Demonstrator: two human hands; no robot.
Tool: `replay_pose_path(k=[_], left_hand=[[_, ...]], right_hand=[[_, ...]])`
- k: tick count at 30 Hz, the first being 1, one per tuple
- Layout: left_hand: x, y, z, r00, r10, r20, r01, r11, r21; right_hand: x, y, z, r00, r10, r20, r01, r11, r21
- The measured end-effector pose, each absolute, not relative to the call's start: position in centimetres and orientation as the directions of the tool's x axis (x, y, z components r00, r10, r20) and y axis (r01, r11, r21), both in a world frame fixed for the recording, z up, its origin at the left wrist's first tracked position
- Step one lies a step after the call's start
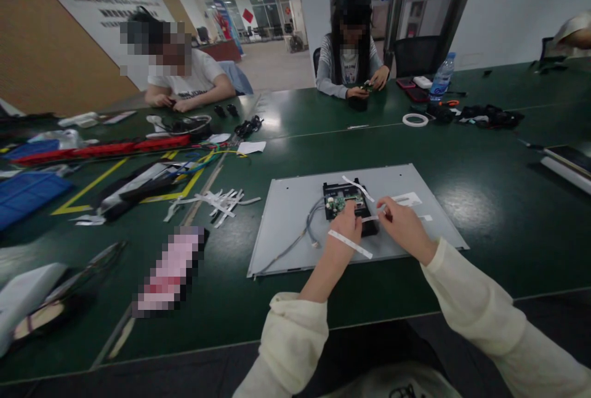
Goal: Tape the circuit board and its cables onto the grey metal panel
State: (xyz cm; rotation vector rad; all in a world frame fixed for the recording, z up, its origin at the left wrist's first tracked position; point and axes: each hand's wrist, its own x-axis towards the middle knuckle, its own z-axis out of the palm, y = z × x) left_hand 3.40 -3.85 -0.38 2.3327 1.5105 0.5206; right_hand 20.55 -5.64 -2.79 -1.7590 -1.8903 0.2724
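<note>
A grey metal panel (295, 213) lies flat on the green table in front of me. On it sits a black module with a green circuit board (340, 199), and a grey cable (310, 222) curls off its left side. My left hand (345, 220) rests on the module's front edge, fingers pinched on one end of a white tape strip (370, 218). My right hand (402, 220) pinches the other end of that strip. Another white tape strip (349, 243) is stuck across my left wrist. A third strip (357, 187) lies over the module's top.
Several loose white tape strips (219, 201) lie left of the panel. Cables, a red bar (106, 150) and blue trays (25, 191) crowd the left. Two people sit working across the table. A tape roll (414, 119) and water bottle (442, 77) stand far right.
</note>
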Motion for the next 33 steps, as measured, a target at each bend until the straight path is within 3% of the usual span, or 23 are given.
replay_pose_path(k=[7, 17, 21, 24, 26, 28, 33], left_hand=[[3.4, -4.3, 0.2, 0.386, 0.92, 0.071, 0.895, -0.393, 0.211], [1.9, -4.7, 0.6, 0.359, 0.93, 0.072, 0.923, -0.366, 0.122], [1.5, -5.1, 0.2, 0.365, 0.928, 0.08, 0.924, -0.372, 0.091], [1.5, -5.3, -0.1, 0.358, 0.927, 0.109, 0.927, -0.367, 0.079], [1.6, -5.5, -0.1, 0.342, 0.935, 0.096, 0.933, -0.351, 0.086], [1.6, -5.6, -0.1, 0.338, 0.936, 0.097, 0.932, -0.347, 0.102], [1.3, -5.6, 0.0, 0.288, 0.942, 0.175, 0.914, -0.325, 0.243]], right_hand=[[19.6, -5.7, -2.7, -0.038, 0.973, 0.229, 0.957, 0.101, -0.273], [21.4, -6.4, -1.9, 0.125, 0.969, 0.214, 0.987, -0.099, -0.13], [22.1, -6.5, -2.0, 0.137, 0.96, 0.245, 0.984, -0.105, -0.141], [22.1, -6.5, -1.8, 0.086, 0.946, 0.313, 0.967, -0.003, -0.255], [22.0, -6.6, -1.5, 0.007, 0.924, 0.381, 0.93, 0.134, -0.342], [21.8, -7.0, -1.1, -0.116, 0.868, 0.484, 0.88, 0.316, -0.355], [20.2, -8.8, -0.4, -0.599, 0.523, 0.607, 0.627, 0.778, -0.052]])
